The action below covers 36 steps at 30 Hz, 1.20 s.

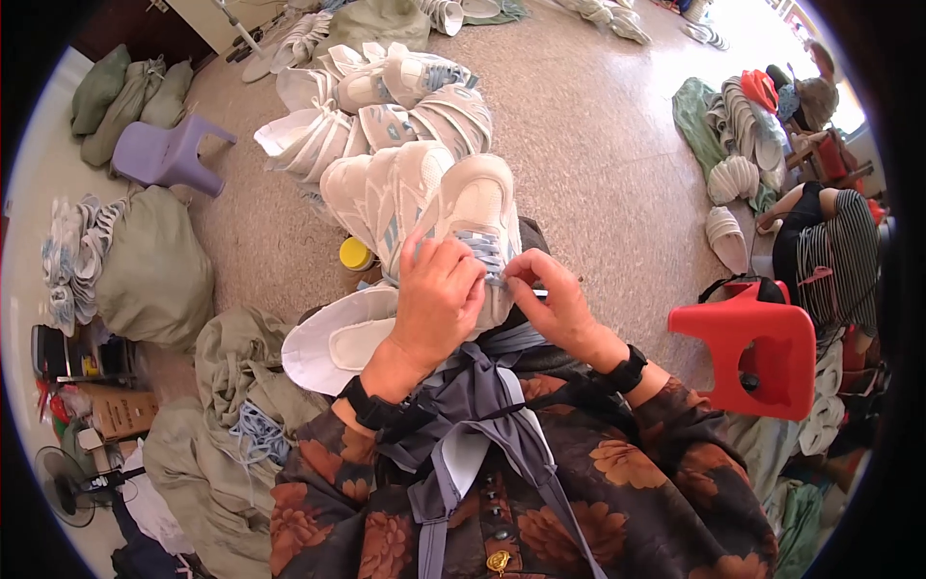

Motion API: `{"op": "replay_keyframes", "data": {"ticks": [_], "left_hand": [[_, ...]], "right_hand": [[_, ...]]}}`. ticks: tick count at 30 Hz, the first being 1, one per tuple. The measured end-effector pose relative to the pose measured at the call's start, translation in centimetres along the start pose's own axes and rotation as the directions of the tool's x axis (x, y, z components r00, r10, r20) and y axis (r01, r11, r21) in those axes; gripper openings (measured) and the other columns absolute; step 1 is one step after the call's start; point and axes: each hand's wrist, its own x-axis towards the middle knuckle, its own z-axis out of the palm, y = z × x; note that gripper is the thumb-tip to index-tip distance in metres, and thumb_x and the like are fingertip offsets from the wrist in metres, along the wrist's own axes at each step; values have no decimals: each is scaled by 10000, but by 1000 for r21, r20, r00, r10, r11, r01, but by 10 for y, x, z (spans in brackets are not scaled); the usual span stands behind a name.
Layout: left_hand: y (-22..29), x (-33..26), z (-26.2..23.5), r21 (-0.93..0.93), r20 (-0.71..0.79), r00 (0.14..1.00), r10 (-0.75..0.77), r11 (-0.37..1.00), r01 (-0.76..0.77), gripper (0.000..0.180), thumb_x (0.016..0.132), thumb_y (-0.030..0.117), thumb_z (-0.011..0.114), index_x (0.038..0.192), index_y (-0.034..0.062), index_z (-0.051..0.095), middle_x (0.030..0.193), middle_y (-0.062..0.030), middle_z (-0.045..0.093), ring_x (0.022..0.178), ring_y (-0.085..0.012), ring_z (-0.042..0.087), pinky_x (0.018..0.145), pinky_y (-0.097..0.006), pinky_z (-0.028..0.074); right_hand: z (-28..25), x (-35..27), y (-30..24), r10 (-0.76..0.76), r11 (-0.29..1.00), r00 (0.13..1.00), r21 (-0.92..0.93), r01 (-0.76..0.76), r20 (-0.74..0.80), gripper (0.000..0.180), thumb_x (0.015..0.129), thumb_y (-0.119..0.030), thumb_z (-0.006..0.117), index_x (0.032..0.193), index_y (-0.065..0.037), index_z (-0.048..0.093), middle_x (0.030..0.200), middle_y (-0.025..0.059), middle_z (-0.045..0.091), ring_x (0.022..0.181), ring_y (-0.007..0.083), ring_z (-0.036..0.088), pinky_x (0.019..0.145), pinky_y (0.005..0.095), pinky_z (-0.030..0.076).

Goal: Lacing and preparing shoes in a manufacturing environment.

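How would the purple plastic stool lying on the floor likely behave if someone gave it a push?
The purple stool looks like thin moulded plastic, so it is probably light and stiff. It lies on its side on the speckled floor, so it would likely slide or rock rather than roll. The green sacks beside it might stop it.

Single head view, steeply downward, close over lap, fisheye.

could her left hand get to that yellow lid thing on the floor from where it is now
Probably yes. The left hand rests on the white sneaker on the lap, and the yellow lid sits on the floor just to its left. Only the white shoe sole lies close by, not across the path.
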Motion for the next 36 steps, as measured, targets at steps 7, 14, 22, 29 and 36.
{"op": "replay_keyframes", "data": {"ticks": [7, 14, 22, 29, 36], "left_hand": [[-3, -9, 8, 49, -117, 991, 58, 997, -53, 181, 736, 69, 719, 885, 95, 618, 911, -58, 564, 920, -271, 572, 1049, -505, 358], [-8, 4, -6, -211, 183, 982, -51, 973, 90, 154, 764, 76, 697, 912, 69, 655, 957, -87, 563, 1013, -299, 539, 898, -432, 391], [-8, 14, -11, -133, 164, 986, 44, 991, -22, 155, 762, 37, 705, 905, 74, 658, 907, -76, 571, 934, -297, 571, 955, -459, 416], [-12, -6, 2, -18, -232, 972, 46, 999, -52, 253, 719, -65, 696, 924, 58, 617, 893, -77, 591, 854, -299, 606, 964, -500, 482], [-4, -17, 9, -181, -306, 946, -104, 982, 49, 303, 708, -108, 696, 949, 48, 599, 919, -108, 575, 846, -313, 604, 780, -416, 514]], "right_hand": [[2, 15, -18, 34, 997, 979, -78, -19, 200, 168, 869, -37, 666, 1024, 10, 622, 871, 66, 599, 728, 135, 602, 633, 296, 508], [-7, 5, 7, 270, 873, 910, 319, -370, 316, 106, 911, -60, 665, 1012, -35, 647, 855, -46, 592, 734, 30, 547, 633, 235, 476], [-10, 8, 0, 346, 645, 843, 548, -533, 412, 108, 948, -77, 660, 1044, -33, 640, 892, -69, 586, 815, 12, 548, 728, 191, 478], [-10, 16, -2, 341, 704, 885, 537, -465, 318, 183, 953, -55, 647, 1130, -24, 611, 981, -32, 615, 866, 33, 572, 754, 198, 484], [-4, 24, -12, 236, 910, 935, 278, -308, 265, 145, 959, -73, 590, 1076, 6, 622, 887, -12, 623, 783, 36, 546, 711, 215, 475]]}}
